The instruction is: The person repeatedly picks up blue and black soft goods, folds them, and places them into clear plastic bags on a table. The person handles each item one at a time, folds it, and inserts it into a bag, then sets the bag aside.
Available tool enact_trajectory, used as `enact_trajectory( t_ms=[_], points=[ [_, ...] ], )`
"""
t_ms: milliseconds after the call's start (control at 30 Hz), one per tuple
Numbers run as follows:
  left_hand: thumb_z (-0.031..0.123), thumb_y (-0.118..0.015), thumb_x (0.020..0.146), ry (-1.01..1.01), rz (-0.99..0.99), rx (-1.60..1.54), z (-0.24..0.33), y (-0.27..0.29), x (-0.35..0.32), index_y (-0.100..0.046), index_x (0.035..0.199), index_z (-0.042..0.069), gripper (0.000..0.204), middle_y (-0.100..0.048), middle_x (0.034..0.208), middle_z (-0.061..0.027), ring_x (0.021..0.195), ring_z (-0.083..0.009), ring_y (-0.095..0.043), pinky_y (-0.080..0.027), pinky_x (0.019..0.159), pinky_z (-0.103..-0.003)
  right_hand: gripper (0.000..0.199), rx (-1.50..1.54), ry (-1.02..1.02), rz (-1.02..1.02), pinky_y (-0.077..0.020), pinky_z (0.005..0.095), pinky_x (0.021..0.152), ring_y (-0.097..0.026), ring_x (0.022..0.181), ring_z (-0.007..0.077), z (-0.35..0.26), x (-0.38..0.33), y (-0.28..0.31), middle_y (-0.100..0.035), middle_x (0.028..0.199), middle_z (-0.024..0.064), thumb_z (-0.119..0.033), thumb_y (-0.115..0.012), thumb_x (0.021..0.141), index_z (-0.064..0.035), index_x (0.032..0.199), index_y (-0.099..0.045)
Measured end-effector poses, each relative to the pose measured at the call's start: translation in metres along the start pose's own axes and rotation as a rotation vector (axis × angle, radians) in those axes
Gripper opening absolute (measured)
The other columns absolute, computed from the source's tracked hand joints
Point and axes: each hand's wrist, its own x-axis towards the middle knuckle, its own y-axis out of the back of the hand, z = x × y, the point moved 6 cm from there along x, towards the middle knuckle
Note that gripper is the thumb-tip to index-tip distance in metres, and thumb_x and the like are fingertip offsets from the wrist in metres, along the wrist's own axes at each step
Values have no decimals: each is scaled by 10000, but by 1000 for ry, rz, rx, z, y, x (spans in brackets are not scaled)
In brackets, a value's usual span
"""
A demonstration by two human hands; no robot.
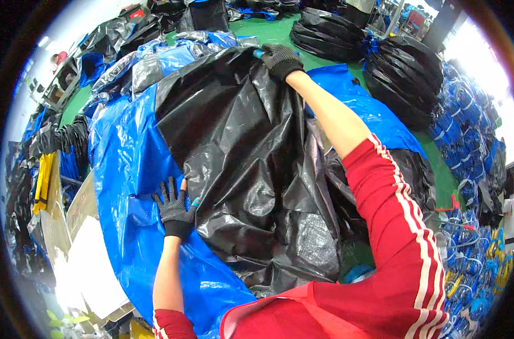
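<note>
A large crumpled black plastic sheet (240, 135) is spread in front of me, its left edge lying over a glossy blue sheet (129, 152). My left hand (176, 212), in a dark dotted glove, presses flat with fingers spread on the blue sheet, beside the black one's edge. The bare tip of its thumb shows. At the far end my right hand (280, 61), gloved alike, has its fingers closed on the black sheet's far edge. Another part of blue sheeting (358, 107) extends to the right beneath my right forearm.
Gathered black bundles (404, 76) stand at the far right on the green floor (268, 29). Stacks of tied blue bundles (466, 124) line the right side. More black and blue sheeting (121, 68) is heaped at the far left. Pale boards (84, 209) and a yellow strip (44, 178) are at the left.
</note>
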Motion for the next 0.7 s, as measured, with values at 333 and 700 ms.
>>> enact_trajectory(
  t_ms=[333,700],
  points=[
    [489,-467,920,-366,168,-320,126,62,52,-432,1413,172,587,-334,1487,-176,1391,-394,-256,-161,1131,-527,827,482,-698,-847,-463,441,727,-608,755,315,-23,-258,72,-639,765,218,-757,-471,815,46,883,-658],
    [748,-461,788,-186,-78,-180,152,21,78,-400,1437,234,830,-250,1541,-150,1421,-393,-180,-44,1091,-665,384,-467,-403,-840,-480,492,814,-626,886,390,74,-276,164,-669,890,192,-428,-624,863,-49,883,-683]
  ],
)
